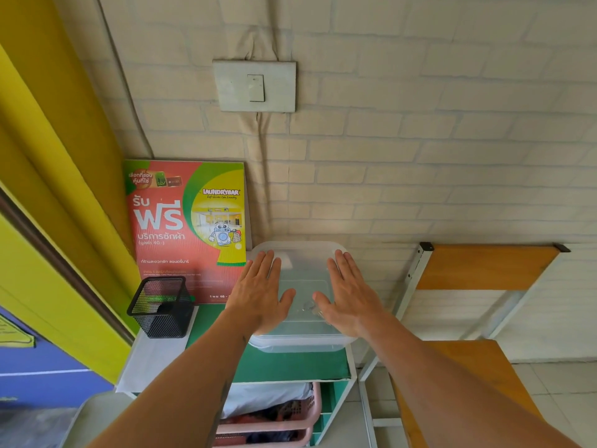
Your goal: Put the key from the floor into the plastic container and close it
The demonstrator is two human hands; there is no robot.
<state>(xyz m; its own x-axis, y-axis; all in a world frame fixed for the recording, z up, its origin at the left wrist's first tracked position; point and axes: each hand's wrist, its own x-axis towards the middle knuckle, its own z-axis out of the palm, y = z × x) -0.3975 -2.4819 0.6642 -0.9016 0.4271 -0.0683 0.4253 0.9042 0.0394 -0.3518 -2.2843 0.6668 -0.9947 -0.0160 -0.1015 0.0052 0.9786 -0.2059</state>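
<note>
A clear plastic container (pixel 303 342) with its lid on stands on the green shelf top (pixel 284 365) against the brick wall. Through the lid I make out the key (pixel 311 308) lying inside, between my thumbs. My left hand (pixel 260 292) lies flat on the left half of the lid, fingers spread. My right hand (pixel 347 294) lies flat on the right half, fingers spread too. Neither hand holds anything.
A black mesh pen holder (pixel 161 307) stands left of the container. A red and green laundry poster (pixel 187 227) leans on the wall behind it. A pink basket (pixel 274 421) sits on the shelf below. A wooden chair (pixel 478 318) stands at the right.
</note>
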